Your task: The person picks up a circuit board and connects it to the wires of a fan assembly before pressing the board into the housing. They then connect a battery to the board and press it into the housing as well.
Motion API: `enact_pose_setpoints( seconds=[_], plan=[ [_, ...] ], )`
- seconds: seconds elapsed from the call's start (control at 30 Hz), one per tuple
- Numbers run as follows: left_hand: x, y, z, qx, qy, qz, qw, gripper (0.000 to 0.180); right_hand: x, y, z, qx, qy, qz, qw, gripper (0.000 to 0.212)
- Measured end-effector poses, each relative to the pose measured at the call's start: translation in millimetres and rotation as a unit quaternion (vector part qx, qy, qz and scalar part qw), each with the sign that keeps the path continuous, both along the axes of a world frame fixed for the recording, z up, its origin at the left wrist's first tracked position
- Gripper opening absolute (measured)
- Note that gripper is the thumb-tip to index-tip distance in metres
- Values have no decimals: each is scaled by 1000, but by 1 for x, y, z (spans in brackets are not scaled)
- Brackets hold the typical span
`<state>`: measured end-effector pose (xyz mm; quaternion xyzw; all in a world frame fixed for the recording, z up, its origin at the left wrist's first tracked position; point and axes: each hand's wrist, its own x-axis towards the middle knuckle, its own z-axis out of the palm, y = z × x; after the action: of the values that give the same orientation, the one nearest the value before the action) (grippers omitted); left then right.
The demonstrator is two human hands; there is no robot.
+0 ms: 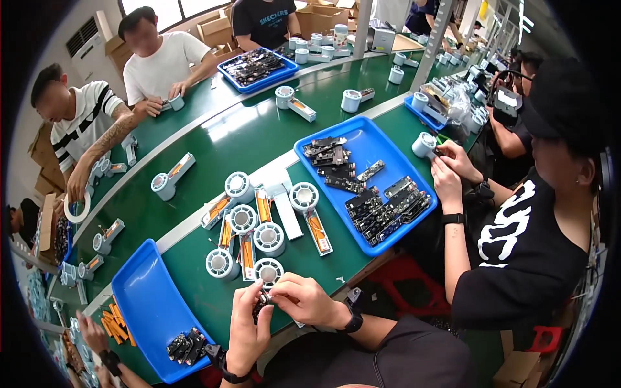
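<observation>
My left hand [247, 326] is closed round a small black circuit-board module [261, 302], mostly hidden by the fingers. From the right, the fingertips of my right hand [304, 299] pinch at the module's upper end; what lies between them is too small to make out. Just beyond my hands is a pale blue handheld fan [268, 270], its round head facing up. Several similar fans lie in a cluster behind it, such as one fan [240, 218] with its handle uncovered, showing an orange battery and wires.
To the right a blue tray [414, 226] holds rows of black modules; another blue tray [139, 284] at left has a small pile. Orange batteries [118, 323] lie beyond its left edge. Fans stand along the green conveyor [236, 142]. A co-worker [517, 239] sits close on my right.
</observation>
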<state>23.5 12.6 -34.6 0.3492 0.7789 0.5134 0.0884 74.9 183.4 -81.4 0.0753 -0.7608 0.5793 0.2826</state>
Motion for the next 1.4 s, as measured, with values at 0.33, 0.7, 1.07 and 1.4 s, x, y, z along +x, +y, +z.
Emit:
enact_pose_setpoints(
  seconds=[0.33,0.7,1.07,1.4],
  plan=[
    [-13,-1,9,-36,17,-19,999,31,-6,2,9,108,64,-74,989,17],
    [-16,4,6,-35,-52,-10,998,27,-8,7,11,247,36,-86,965,15],
    [-9,-9,7,-1,-251,5,968,24,-13,10,22,282,16,-9,959,14],
    [-14,-6,17,-23,-281,-60,958,28,-19,23,9,136,48,55,988,21]
  ],
)
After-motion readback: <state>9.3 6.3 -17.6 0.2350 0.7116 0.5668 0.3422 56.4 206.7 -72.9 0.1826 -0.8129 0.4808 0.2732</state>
